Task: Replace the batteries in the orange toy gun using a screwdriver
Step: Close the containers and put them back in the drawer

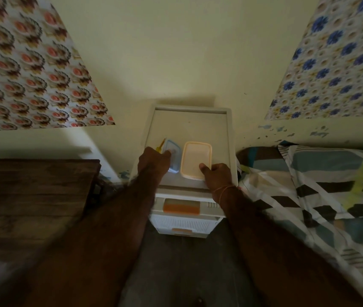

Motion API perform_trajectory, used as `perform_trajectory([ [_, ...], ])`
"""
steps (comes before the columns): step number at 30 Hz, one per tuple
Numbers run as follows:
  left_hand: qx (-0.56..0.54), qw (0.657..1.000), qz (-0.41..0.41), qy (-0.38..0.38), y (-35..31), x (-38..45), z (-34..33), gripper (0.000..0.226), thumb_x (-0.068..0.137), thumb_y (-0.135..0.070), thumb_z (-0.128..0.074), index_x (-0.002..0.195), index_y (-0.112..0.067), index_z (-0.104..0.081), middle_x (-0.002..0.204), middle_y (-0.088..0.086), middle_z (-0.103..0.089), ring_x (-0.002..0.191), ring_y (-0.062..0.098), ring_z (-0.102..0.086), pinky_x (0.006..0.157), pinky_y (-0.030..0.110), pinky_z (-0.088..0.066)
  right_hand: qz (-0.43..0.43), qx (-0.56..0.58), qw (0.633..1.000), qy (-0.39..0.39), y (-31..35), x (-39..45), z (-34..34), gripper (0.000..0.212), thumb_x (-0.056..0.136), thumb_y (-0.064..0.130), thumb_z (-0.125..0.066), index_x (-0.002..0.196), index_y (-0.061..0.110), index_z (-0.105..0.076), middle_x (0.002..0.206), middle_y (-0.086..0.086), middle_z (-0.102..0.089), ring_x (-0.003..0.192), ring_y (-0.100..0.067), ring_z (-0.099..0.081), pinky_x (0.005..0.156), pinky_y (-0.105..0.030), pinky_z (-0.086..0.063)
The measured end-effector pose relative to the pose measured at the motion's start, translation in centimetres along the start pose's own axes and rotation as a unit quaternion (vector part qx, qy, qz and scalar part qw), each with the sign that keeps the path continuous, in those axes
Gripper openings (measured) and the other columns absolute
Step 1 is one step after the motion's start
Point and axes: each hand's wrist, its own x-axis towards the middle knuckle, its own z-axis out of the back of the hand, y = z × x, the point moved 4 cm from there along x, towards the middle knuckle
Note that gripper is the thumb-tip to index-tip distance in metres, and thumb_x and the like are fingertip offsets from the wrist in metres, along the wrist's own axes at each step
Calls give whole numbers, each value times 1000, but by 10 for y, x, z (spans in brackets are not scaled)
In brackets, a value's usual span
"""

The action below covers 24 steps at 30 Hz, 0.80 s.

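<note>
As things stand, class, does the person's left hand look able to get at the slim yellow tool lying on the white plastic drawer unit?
Probably yes. The left hand rests on the small blue-rimmed clear box, and the slim yellow tool lies just beyond its knuckles on the white plastic drawer unit, with nothing covering it.

It was a home bedroom: a bed (322, 185) with patterned bedding stood beside a plastic drawer unit (189, 222).

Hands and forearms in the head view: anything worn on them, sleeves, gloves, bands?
Both forearms are bare, with no sleeves visible and no gloves. The right hand has a thin orange-tan thread looped around its wrist in a few strands. The left hand and its wrist show no band or watch. Motion blur softens the left arm, so finger rings cannot be ruled out.
</note>
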Motion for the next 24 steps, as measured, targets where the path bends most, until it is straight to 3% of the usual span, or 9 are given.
perform_trajectory([
  [4, -13, 1000, -12, 11, 3, 4, -4, 60, 85, -47, -69, 124, -4, -53, 127, 17, -60, 113, 35, -59, 92, 35, -50, -6, 0, 1000, -6, -1, 1, 1, 45, 81, 36, -74, 103, -2, -63, 103, -17, -65, 97, -31, -60, 74, -26, -39],
  [8, -102, 994, 16, 20, 20, 7, -2, 60, 86, -44, -68, 125, -1, -52, 125, 17, -60, 109, 34, -60, 83, 30, -45, 6, -4, 1000, -6, -1, -1, 4, 38, 86, 34, -68, 98, -2, -66, 101, -18, -66, 95, -31, -60, 74, -26, -38],
  [13, -236, 968, 40, 81, 47, -3, 6, 48, 85, -35, -72, 111, 4, -65, 97, 19, -67, 81, 29, -63, 71, 30, -46, 20, -7, 999, -26, 3, -11, 9, 34, 93, 28, -59, 104, -2, -70, 106, -20, -69, 101, -33, -63, 80, -26, -41],
  [15, -265, 957, 52, 102, 58, -13, 15, 41, 85, -31, -71, 108, 3, -66, 72, 12, -55, 58, 23, -49, 59, 27, -40, 5, 23, 1000, -20, 2, -22, 9, 31, 92, 23, -59, 108, -2, -68, 110, -20, -68, 103, -35, -63, 87, -31, -47],
  [17, -295, 945, 61, 130, 68, -26, 22, 33, 86, -27, -71, 101, 1, -66, 63, 6, -42, 48, 18, -35, 48, 23, -31, -14, 56, 998, -16, -3, -36, 12, 28, 90, 19, -58, 106, -3, -65, 111, -24, -66, 100, -39, -64, 88, -42, -54],
  [20, -329, 927, 70, 165, 93, -51, 35, 21, 86, -28, -71, 86, -8, -63, 64, 4, -43, 47, 13, -34, 44, 22, -29, 9, 64, 996, -65, -10, -74, 16, 26, 90, 20, -58, 99, -2, -67, 102, -24, -68, 89, -36, -64, 83, -42, -53],
  [24, -353, 909, 81, 207, 145, -88, 51, 17, 89, -29, -68, 80, -18, -60, 72, 3, -52, 51, 10, -36, 53, 25, -33, 48, 75, 989, -115, -30, -153, 15, 23, 93, 27, -58, 102, 7, -67, 94, -4, -62, 93, -21, -58, 87, -37, -50],
])
